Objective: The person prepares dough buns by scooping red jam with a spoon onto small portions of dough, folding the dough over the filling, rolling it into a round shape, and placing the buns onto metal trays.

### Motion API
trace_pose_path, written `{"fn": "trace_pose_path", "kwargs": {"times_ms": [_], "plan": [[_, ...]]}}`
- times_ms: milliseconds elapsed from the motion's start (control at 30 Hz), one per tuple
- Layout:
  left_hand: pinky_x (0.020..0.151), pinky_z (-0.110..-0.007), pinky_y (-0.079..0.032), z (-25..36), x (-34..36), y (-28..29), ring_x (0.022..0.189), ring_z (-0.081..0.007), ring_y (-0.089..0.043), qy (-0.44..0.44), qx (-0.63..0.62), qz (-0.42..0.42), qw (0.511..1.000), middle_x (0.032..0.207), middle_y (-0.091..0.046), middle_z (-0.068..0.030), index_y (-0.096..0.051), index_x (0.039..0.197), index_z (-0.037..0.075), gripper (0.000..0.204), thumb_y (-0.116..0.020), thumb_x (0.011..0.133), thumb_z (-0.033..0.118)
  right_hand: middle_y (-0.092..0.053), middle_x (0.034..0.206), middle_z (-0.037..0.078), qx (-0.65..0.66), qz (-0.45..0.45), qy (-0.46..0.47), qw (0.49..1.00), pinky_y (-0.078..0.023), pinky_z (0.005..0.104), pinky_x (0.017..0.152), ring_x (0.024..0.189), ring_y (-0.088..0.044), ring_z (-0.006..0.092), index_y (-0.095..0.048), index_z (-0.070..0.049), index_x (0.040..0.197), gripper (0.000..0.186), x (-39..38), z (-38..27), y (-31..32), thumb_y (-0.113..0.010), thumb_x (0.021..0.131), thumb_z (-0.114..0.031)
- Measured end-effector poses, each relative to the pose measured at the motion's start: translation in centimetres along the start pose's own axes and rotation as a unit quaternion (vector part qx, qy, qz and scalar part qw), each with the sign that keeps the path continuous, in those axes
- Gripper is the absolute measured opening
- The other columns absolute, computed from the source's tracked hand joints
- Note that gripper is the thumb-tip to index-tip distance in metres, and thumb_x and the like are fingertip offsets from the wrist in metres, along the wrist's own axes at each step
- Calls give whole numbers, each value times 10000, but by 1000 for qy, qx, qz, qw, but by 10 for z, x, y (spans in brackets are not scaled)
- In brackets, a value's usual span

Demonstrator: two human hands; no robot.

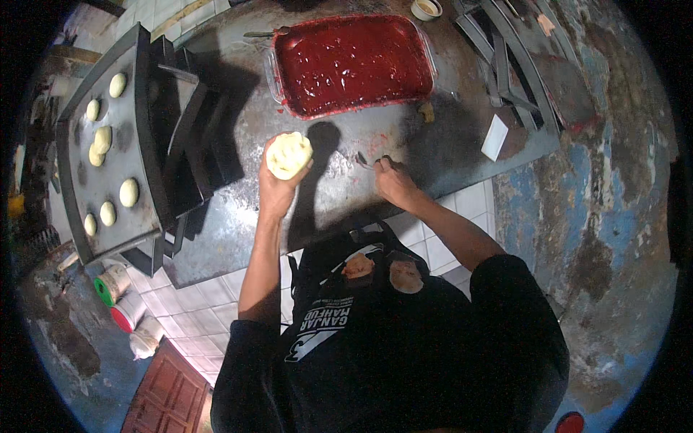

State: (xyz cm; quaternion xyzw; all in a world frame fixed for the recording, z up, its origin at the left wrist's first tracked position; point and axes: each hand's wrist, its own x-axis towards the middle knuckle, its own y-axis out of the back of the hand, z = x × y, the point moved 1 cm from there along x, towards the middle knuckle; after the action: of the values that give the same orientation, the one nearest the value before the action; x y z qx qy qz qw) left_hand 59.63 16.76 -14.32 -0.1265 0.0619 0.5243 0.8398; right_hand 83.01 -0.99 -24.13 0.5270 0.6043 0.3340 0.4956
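Left hand [276, 191] cups pale-yellow round dough lump [289, 155], best held loosely; right hand [393, 182] pinches small grey metal spoon-like utensil [362, 157], best kept steady.

Deep red and pale yellow against worn grey.
At upper centre the glossy paste [354, 65] is deep red; the dough [289, 155] at centre and the dough pieces [128, 193] at left are pale yellow, the latter on a dark grey tray [79, 166]. The utensil [363, 157] looks dull grey, the table [447, 155] blotchy grey. The shirt [419, 346], lower centre, is black with white print. White tiles [195, 317] carry a grey grid; the floor [599, 180] at right is patched blue, brown and grey. Lower left: a green lid [103, 291], a red lid [121, 318].
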Motion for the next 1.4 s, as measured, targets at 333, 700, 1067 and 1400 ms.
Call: {"fn": "trace_pose_path", "kwargs": {"times_ms": [333, 700, 1067, 1400], "plan": [[989, -307, -512, 0, 69, 29, 1127, -172, -616, 26, 22, 11, 999, 1275, -596, -81, -336, 1531, 49, 888, -760, 763, -90, -672, 954, 164, 12, 55, 88, 995, -594, 456, 663, 831, -708, 357, -578, -24, 1116, 236, 121, 4, 161, -536, 916, -144], [915, -285, -517, -19, 72, 54, 1001, -120, -667, 49, 114, 51, 991, 1076, -717, -58, -600, 1199, 24, 420, -785, 822, 5, -724, 861, 168, -161, -113, 119, 973, -594, 497, 687, 828, -733, 341, -739, -30, 937, 233, 201, -6, 131, -567, 872, -172], [898, -368, -538, -26, 85, -12, 1073, -261, -687, -63, 187, 105, 975, 1116, -699, -161, -468, 1333, 58, 568, -772, 857, 110, -677, 823, 162, 327, -26, 27, 944, -502, 315, 678, 719, -647, 215, -692, 14, 1169, 283, 141, -35, 133, -640, 933, -133], [884, -416, -519, -62, 50, -46, 1037, -337, -675, -56, 231, 65, 969, 1139, -676, -186, -509, 1273, 102, 423, -652, 879, 42, -619, 899, 166, 66, 211, 34, 975, -521, 395, 724, 821, -652, 314, -620, -17, 1282, 361, -17, -37, 60, -644, 927, -75]]}}
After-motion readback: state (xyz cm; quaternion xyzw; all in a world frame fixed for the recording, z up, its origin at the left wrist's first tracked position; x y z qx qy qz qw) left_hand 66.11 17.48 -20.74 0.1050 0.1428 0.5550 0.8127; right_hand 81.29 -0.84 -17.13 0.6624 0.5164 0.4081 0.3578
